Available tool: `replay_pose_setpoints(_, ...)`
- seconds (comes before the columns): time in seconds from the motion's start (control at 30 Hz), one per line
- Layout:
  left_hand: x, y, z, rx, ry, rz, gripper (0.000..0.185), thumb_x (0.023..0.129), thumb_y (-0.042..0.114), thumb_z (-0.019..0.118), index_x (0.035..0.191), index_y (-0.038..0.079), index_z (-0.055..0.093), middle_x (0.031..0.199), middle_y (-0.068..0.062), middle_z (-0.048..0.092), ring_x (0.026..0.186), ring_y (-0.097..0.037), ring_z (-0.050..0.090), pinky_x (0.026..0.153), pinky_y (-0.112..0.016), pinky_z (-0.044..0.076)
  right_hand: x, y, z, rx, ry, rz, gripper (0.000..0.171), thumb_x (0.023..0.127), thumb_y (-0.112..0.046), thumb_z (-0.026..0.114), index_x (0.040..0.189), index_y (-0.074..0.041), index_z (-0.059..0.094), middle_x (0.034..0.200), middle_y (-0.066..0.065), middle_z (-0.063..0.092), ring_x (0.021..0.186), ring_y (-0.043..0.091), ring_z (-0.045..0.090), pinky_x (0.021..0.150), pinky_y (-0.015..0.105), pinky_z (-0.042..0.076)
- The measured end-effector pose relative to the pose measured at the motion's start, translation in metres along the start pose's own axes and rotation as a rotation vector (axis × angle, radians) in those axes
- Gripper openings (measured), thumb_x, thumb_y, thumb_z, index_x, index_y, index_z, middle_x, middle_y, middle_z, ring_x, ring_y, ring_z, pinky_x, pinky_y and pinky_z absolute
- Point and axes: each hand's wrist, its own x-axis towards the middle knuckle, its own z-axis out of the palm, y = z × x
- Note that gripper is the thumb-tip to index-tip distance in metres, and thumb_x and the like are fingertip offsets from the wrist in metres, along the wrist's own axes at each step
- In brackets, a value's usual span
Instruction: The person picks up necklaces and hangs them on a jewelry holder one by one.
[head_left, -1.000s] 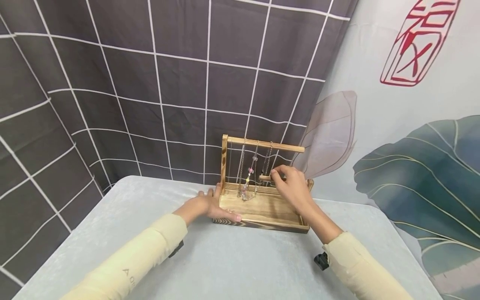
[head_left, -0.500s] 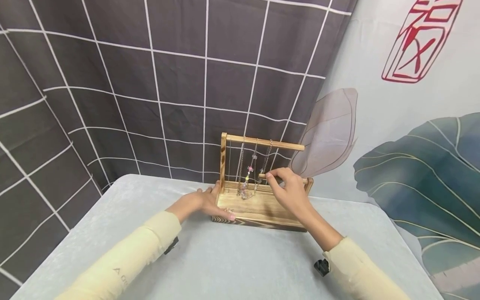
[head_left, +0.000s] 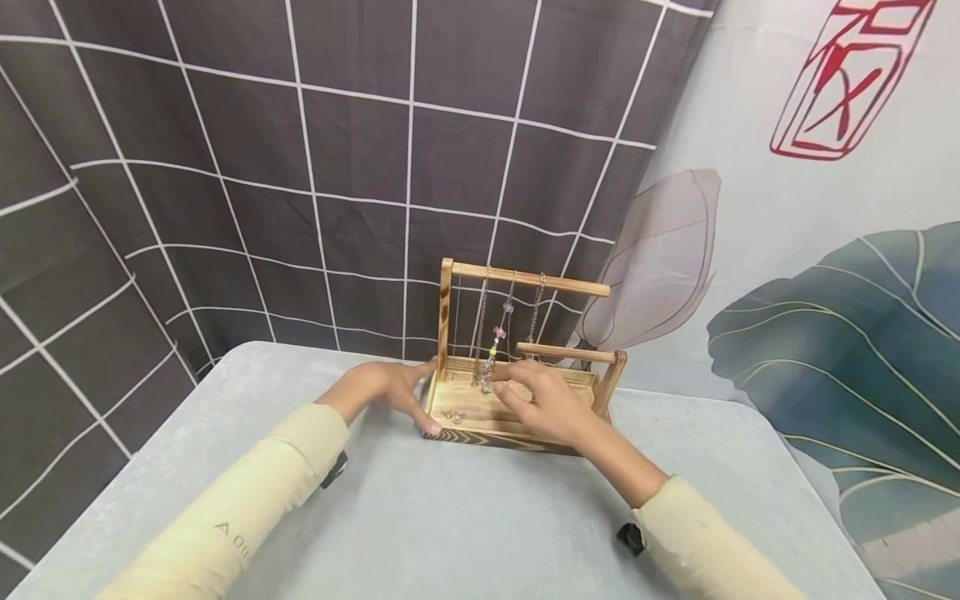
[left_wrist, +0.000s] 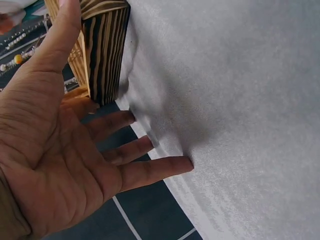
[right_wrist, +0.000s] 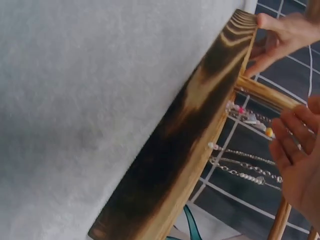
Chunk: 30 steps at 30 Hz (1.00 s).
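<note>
A wooden jewellery stand (head_left: 480,433) with a tray base sits at the back of the table. Several chains (head_left: 495,333), one beaded, hang from its top bar (head_left: 532,279), and a shorter lower bar (head_left: 566,352) crosses on the right. My left hand (head_left: 390,387) rests flat against the tray's left end with fingers straight and the thumb along the front corner; the left wrist view shows its open palm (left_wrist: 60,150) beside the base (left_wrist: 102,50). My right hand (head_left: 536,400) hovers over the tray, fingers loosely curved near the chains' lower ends (right_wrist: 240,165), holding nothing that I can see.
Small pieces (head_left: 453,417) lie in the tray's left front corner. The table (head_left: 465,525) has a pale grey cloth. A dark grid curtain (head_left: 300,167) hangs close behind the stand, and a leaf-print backdrop (head_left: 825,333) is at the right.
My right hand has let go of the lower bar and dropped down and left over the tray, toward the chains. The left hand has stayed at the tray's left end.
</note>
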Motion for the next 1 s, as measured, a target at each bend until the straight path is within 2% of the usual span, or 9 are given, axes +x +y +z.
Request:
replay_pose_setpoints(0.1, -0.002, -0.001, 0.000, -0.010, 0.018, -0.017, 0.142, 0.085, 0.061, 0.096, 0.183, 0.011, 0.007, 0.185, -0.027, 0.028, 0.170, -0.050, 0.032, 0.140, -0.068, 0.029, 0.001, -0.002, 0.007, 0.000, -0.160, 0.036, 0.034, 0.114, -0.026, 0.063, 0.140, -0.009, 0.078, 0.142, 0.012, 0.080, 0.139, 0.038, 0.073, 0.122, 0.062, 0.056)
replay_pose_setpoints(0.23, -0.006, -0.001, 0.002, 0.022, 0.053, -0.046, 0.142, 0.082, 0.066, 0.097, 0.184, 0.017, 0.010, 0.181, -0.028, 0.037, 0.167, -0.051, 0.040, 0.137, -0.068, 0.035, 0.005, -0.003, 0.018, -0.019, -0.338, 0.030, 0.047, 0.118, -0.035, 0.057, 0.153, -0.007, 0.069, 0.157, 0.017, 0.070, 0.151, 0.041, 0.063, 0.132, 0.064, 0.046)
replay_pose_setpoints(0.37, -0.007, 0.000, 0.003, 0.046, 0.066, -0.065, 0.141, 0.082, 0.071, 0.094, 0.184, 0.020, 0.010, 0.180, -0.026, 0.039, 0.165, -0.049, 0.044, 0.136, -0.066, 0.039, 0.009, -0.006, 0.028, -0.012, -0.489, 0.049, 0.057, 0.120, -0.046, 0.049, 0.164, -0.010, 0.060, 0.172, 0.018, 0.056, 0.164, 0.043, 0.048, 0.138, 0.068, 0.034)
replay_pose_setpoints(0.47, -0.006, 0.003, 0.002, 0.035, 0.053, -0.079, 0.142, 0.083, 0.070, 0.093, 0.184, 0.020, 0.009, 0.182, -0.025, 0.037, 0.166, -0.049, 0.042, 0.137, -0.066, 0.037, 0.011, -0.008, 0.036, 0.007, -0.563, 0.083, 0.061, 0.121, -0.052, 0.044, 0.168, -0.015, 0.055, 0.178, 0.014, 0.048, 0.169, 0.042, 0.041, 0.141, 0.069, 0.027)
replay_pose_setpoints(0.57, -0.005, 0.008, 0.000, 0.036, 0.027, -0.099, 0.144, 0.082, 0.070, 0.094, 0.184, 0.018, 0.007, 0.183, -0.023, 0.034, 0.168, -0.049, 0.039, 0.138, -0.066, 0.035, 0.011, -0.008, 0.042, 0.005, -0.595, 0.095, 0.063, 0.121, -0.054, 0.040, 0.170, -0.017, 0.054, 0.180, 0.010, 0.047, 0.170, 0.040, 0.038, 0.142, 0.067, 0.026)
replay_pose_setpoints(0.73, -0.003, 0.013, -0.004, 0.058, -0.010, -0.124, 0.145, 0.083, 0.070, 0.093, 0.183, 0.015, 0.005, 0.185, -0.021, 0.030, 0.170, -0.047, 0.035, 0.140, -0.064, 0.033, 0.007, -0.005, 0.044, -0.025, -0.598, 0.119, 0.063, 0.121, -0.056, 0.038, 0.170, -0.018, 0.053, 0.179, 0.006, 0.050, 0.171, 0.040, 0.037, 0.142, 0.068, 0.026)
replay_pose_setpoints(1.0, 0.000, 0.011, -0.004, 0.033, -0.034, -0.123, 0.145, 0.084, 0.064, 0.095, 0.183, 0.012, 0.003, 0.187, -0.022, 0.025, 0.173, -0.046, 0.029, 0.142, -0.063, 0.028, -0.002, 0.005, 0.036, -0.037, -0.559, 0.119, 0.061, 0.123, -0.050, 0.037, 0.166, -0.012, 0.057, 0.172, 0.011, 0.057, 0.167, 0.045, 0.044, 0.138, 0.071, 0.031)
